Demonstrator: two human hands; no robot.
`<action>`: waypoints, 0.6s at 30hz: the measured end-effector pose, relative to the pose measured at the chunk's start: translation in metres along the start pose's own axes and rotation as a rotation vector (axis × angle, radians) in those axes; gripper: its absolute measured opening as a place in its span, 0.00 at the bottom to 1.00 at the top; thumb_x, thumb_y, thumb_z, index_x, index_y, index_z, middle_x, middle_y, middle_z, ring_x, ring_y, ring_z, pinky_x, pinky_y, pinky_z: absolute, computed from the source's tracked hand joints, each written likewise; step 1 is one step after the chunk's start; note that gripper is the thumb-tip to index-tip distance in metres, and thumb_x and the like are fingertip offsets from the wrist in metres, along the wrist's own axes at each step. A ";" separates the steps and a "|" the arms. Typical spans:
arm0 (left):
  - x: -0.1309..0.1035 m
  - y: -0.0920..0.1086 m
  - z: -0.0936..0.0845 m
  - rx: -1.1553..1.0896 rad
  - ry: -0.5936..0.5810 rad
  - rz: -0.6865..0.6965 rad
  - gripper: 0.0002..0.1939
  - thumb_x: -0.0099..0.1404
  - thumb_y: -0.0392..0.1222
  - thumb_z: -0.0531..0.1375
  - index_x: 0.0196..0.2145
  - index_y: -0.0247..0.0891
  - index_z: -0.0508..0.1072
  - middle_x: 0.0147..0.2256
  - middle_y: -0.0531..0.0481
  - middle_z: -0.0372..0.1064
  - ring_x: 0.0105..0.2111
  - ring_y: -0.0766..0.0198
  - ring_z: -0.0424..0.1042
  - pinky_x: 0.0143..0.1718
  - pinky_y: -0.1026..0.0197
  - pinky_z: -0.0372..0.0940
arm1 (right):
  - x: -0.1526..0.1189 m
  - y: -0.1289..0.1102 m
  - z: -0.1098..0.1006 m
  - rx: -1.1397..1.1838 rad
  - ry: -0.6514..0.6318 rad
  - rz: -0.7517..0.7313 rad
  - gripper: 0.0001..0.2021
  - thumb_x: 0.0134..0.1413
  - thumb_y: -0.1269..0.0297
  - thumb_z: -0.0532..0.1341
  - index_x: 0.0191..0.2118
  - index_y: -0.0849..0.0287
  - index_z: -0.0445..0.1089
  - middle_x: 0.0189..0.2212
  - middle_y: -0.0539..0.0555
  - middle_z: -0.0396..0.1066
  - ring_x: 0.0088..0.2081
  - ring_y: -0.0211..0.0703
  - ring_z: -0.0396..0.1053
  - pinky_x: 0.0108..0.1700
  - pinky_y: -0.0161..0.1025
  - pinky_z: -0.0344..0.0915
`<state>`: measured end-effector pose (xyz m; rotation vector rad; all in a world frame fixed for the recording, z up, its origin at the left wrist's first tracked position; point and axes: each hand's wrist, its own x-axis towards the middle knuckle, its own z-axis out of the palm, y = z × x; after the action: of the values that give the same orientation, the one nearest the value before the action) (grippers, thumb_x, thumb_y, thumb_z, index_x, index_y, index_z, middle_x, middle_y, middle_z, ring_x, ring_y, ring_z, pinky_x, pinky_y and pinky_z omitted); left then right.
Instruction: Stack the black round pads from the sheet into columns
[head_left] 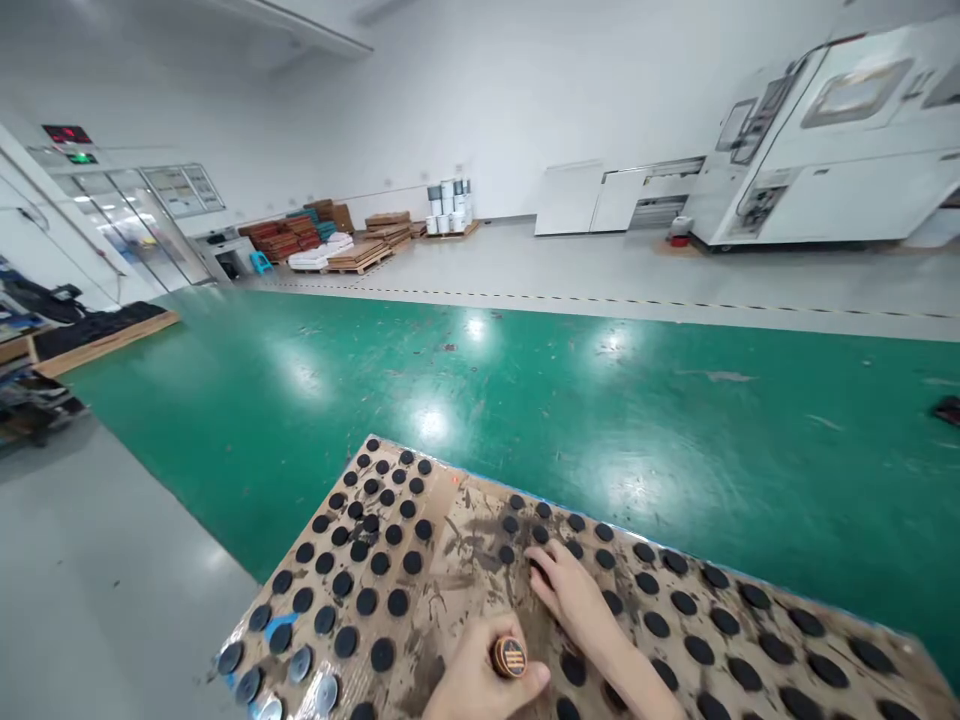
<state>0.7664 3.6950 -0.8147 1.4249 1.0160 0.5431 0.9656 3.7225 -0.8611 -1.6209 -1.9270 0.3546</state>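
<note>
1. Left hand [480,685] is clenched around a small round brown-and-black stamp-like puck [510,657], face turned up and toward the camera, gripped at thumb and fingertips. It sits at the near edge of the board, likely kept ready there.
2. Right hand [574,595] lies flat and released on the board, fingers spread over a black disc [540,572], grasping nothing. Looks like pressing or steadying.
3. Cardboard board [465,560] is brown, smeared with dark marks, and carries black discs in rows. Two groups sit either side of a bare, stained middle strip.
4. A few silvery discs [315,672] sit at the near-left corner.
5. Room: green floor [525,400] with grey lanes, stacked pallets [360,250] at the back wall, large white machine [832,150] at right.
</note>
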 end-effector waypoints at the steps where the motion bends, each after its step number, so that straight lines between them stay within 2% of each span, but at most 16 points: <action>1: 0.001 -0.001 0.002 0.000 0.013 0.015 0.35 0.54 0.78 0.58 0.24 0.40 0.61 0.24 0.56 0.52 0.28 0.66 0.52 0.31 0.61 0.52 | -0.002 -0.012 -0.012 0.084 -0.019 0.026 0.12 0.66 0.63 0.50 0.46 0.54 0.70 0.34 0.54 0.70 0.31 0.43 0.71 0.35 0.39 0.72; 4: 0.004 -0.005 0.005 -0.016 0.087 0.032 0.34 0.54 0.77 0.59 0.27 0.39 0.64 0.27 0.54 0.57 0.30 0.65 0.56 0.35 0.62 0.55 | -0.012 -0.043 -0.047 0.439 -0.094 0.110 0.11 0.67 0.56 0.52 0.46 0.53 0.67 0.37 0.53 0.71 0.37 0.42 0.73 0.41 0.37 0.72; 6: 0.006 -0.007 0.006 -0.049 0.088 0.032 0.35 0.53 0.78 0.59 0.27 0.39 0.64 0.27 0.54 0.58 0.31 0.65 0.56 0.35 0.62 0.55 | -0.015 -0.049 -0.058 0.575 -0.177 0.087 0.11 0.65 0.54 0.55 0.47 0.53 0.67 0.39 0.53 0.73 0.42 0.44 0.73 0.44 0.38 0.72; 8: 0.007 -0.007 0.007 -0.064 0.071 0.028 0.35 0.54 0.78 0.58 0.26 0.39 0.62 0.25 0.55 0.55 0.29 0.66 0.54 0.33 0.61 0.54 | -0.012 -0.036 -0.053 0.483 -0.178 0.056 0.12 0.65 0.54 0.56 0.48 0.52 0.68 0.41 0.54 0.74 0.42 0.45 0.74 0.45 0.40 0.73; 12: 0.009 -0.004 0.007 -0.016 0.065 0.010 0.33 0.57 0.75 0.59 0.26 0.39 0.62 0.26 0.56 0.53 0.29 0.66 0.53 0.34 0.60 0.53 | 0.016 0.016 -0.015 0.060 0.062 0.070 0.13 0.65 0.58 0.52 0.45 0.55 0.71 0.40 0.60 0.74 0.43 0.53 0.74 0.45 0.50 0.73; 14: 0.010 -0.004 0.006 -0.014 0.054 0.014 0.32 0.57 0.74 0.59 0.26 0.40 0.61 0.26 0.56 0.52 0.30 0.65 0.53 0.35 0.60 0.52 | 0.028 0.029 -0.001 0.030 0.074 0.060 0.13 0.64 0.61 0.50 0.41 0.56 0.71 0.37 0.60 0.72 0.40 0.54 0.74 0.44 0.51 0.73; 16: 0.011 -0.006 0.006 -0.030 0.053 -0.001 0.31 0.59 0.72 0.59 0.26 0.40 0.61 0.26 0.57 0.51 0.29 0.66 0.52 0.35 0.60 0.52 | 0.032 0.024 -0.002 0.057 0.057 0.046 0.15 0.66 0.62 0.48 0.40 0.56 0.71 0.35 0.58 0.71 0.35 0.49 0.73 0.41 0.47 0.73; 18: 0.013 -0.008 0.007 -0.049 0.071 -0.026 0.30 0.59 0.72 0.60 0.27 0.40 0.62 0.27 0.57 0.52 0.29 0.66 0.53 0.35 0.60 0.53 | 0.027 0.006 -0.016 0.177 0.030 0.066 0.14 0.67 0.59 0.49 0.43 0.56 0.71 0.34 0.55 0.70 0.33 0.45 0.71 0.39 0.43 0.72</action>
<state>0.7764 3.7007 -0.8263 1.3558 1.0691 0.5990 0.9773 3.7471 -0.8443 -1.5669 -1.7701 0.5105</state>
